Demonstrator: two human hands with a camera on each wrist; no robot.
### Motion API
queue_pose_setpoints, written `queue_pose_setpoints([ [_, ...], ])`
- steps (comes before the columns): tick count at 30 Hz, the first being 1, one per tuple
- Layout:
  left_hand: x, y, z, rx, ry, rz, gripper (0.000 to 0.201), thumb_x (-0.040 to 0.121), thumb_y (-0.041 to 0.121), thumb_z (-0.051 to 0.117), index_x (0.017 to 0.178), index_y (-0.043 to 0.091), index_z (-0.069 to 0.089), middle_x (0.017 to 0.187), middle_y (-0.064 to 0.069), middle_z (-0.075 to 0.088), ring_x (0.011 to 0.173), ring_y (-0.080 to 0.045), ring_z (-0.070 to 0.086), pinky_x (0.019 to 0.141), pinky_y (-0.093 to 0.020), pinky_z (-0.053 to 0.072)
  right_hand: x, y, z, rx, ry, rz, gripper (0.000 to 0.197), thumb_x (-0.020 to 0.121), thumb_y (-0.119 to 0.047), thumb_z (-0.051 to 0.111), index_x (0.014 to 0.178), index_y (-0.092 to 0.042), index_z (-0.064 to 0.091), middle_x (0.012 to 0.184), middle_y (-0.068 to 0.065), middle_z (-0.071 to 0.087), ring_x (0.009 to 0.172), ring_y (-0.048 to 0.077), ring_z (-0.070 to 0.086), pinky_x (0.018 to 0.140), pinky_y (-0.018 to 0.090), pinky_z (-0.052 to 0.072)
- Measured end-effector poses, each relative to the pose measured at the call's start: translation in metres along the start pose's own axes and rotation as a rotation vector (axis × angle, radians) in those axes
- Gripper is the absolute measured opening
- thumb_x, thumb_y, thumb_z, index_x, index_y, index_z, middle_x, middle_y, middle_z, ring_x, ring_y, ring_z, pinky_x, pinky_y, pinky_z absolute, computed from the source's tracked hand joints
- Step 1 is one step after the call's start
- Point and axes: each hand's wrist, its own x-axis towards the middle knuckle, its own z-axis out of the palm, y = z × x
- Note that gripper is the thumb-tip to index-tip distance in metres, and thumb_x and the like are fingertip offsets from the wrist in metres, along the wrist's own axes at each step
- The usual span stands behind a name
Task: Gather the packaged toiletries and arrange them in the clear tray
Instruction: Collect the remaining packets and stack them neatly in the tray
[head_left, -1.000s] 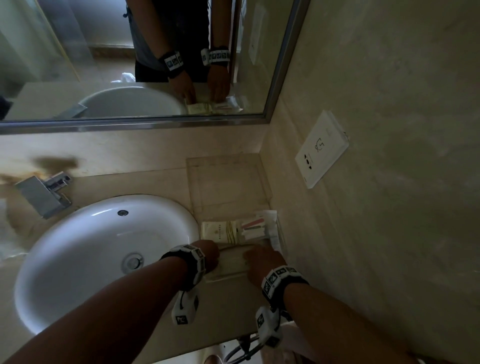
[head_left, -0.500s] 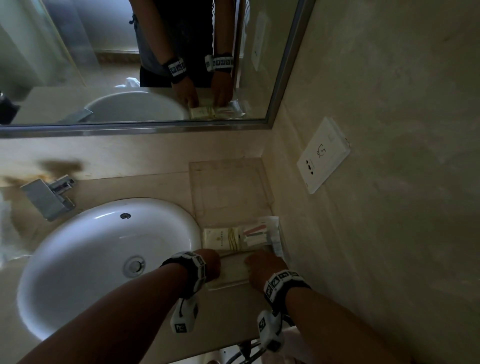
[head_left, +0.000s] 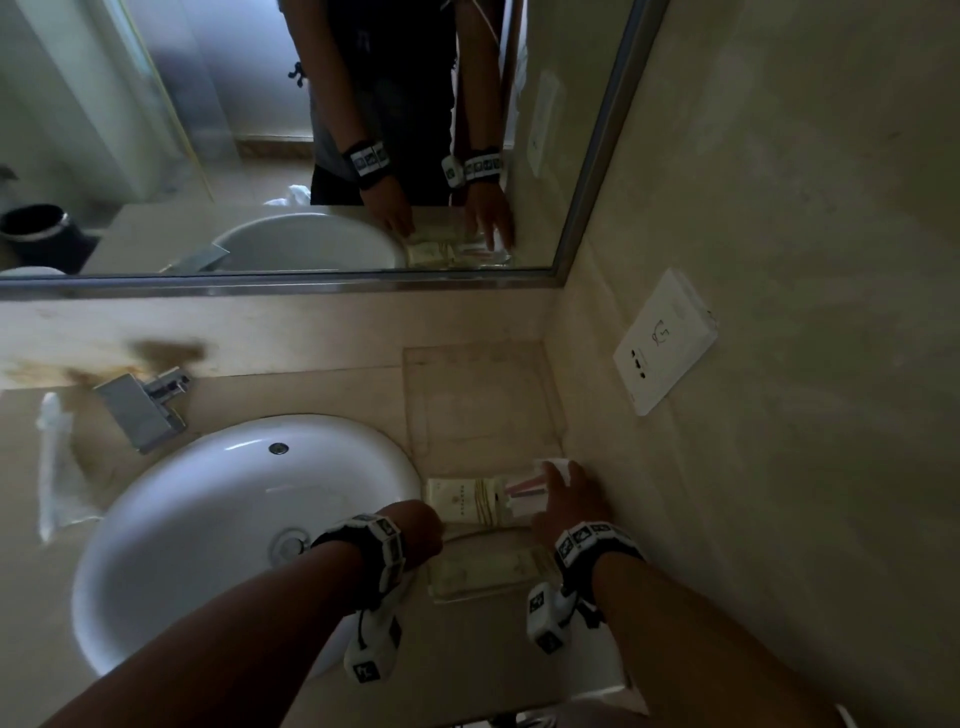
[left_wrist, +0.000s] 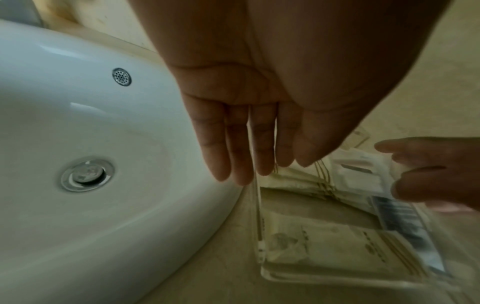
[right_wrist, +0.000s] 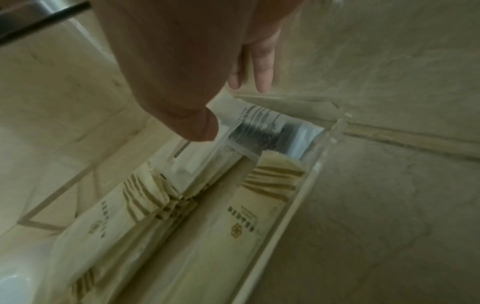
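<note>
The clear tray (head_left: 441, 595) sits on the counter between the sink and the right wall, with cream packets (head_left: 460, 501) lying in it. A clear-wrapped toothbrush packet (head_left: 519, 493) lies at the far right of the tray. My left hand (head_left: 423, 527) has straight fingers (left_wrist: 233, 160) touching the tray's left wall (left_wrist: 258, 226). My right hand (head_left: 563, 499) reaches over the far right corner, fingers (right_wrist: 262, 67) straight, thumb (right_wrist: 200, 127) on a printed clear packet (right_wrist: 259, 123). More cream packets (right_wrist: 259, 205) fill the near row beside the tray wall (right_wrist: 298, 195).
A white basin (head_left: 234, 519) lies directly left of the tray, with a chrome faucet (head_left: 145, 410) behind it. A flat clear sheet (head_left: 478, 400) lies behind the tray. The right wall carries a socket plate (head_left: 665, 343). A wrapped item (head_left: 57, 467) lies far left.
My right hand has moved from the near row forward to the tray's far right corner and spread over the packets there. My left hand stays at the tray's left edge.
</note>
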Motion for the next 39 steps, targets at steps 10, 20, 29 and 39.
queue_pose_setpoints([
  [10, -0.002, 0.010, -0.025, -0.247, 0.183, 0.105, 0.037, 0.098, 0.030, 0.046, 0.133, 0.025, 0.054, 0.142, -0.002, 0.047, 0.129, -0.022, 0.048, 0.108, -0.030, 0.040, 0.010, -0.006, 0.010, -0.113, -0.132, -0.046, 0.081, 0.092, -0.057, 0.048, 0.155, -0.037, 0.001, 0.163, 0.004, -0.014, 0.150, 0.033, -0.001, 0.121, 0.045, 0.018],
  [20, 0.015, 0.042, 0.000, -0.051, -0.004, 0.127, 0.055, 0.091, 0.039, 0.055, 0.144, 0.031, 0.041, 0.159, -0.001, 0.017, 0.141, -0.031, 0.026, 0.116, -0.039, 0.029, 0.016, -0.006, 0.018, -0.106, -0.234, -0.033, 0.080, 0.093, -0.046, 0.056, 0.155, -0.039, 0.004, 0.161, 0.009, -0.024, 0.150, 0.035, -0.005, 0.120, 0.044, 0.016],
  [29, 0.011, 0.034, -0.006, 0.005, 0.011, 0.169, 0.054, 0.092, 0.040, 0.052, 0.144, 0.029, 0.042, 0.161, 0.000, 0.014, 0.142, -0.031, 0.023, 0.116, -0.043, 0.028, 0.005, -0.004, 0.024, -0.138, -0.104, -0.096, 0.082, 0.090, -0.043, 0.052, 0.151, -0.046, -0.003, 0.161, 0.001, -0.023, 0.149, 0.032, 0.002, 0.118, 0.042, 0.025],
  [39, -0.013, 0.002, -0.038, -0.118, 0.117, 0.121, 0.055, 0.093, 0.045, 0.052, 0.144, 0.026, 0.042, 0.156, -0.002, 0.026, 0.138, -0.027, 0.033, 0.113, -0.036, 0.035, -0.029, -0.035, -0.005, -0.237, -0.028, -0.165, 0.087, 0.089, -0.050, 0.054, 0.153, -0.043, -0.005, 0.162, -0.001, -0.019, 0.150, 0.030, -0.003, 0.119, 0.043, 0.025],
])
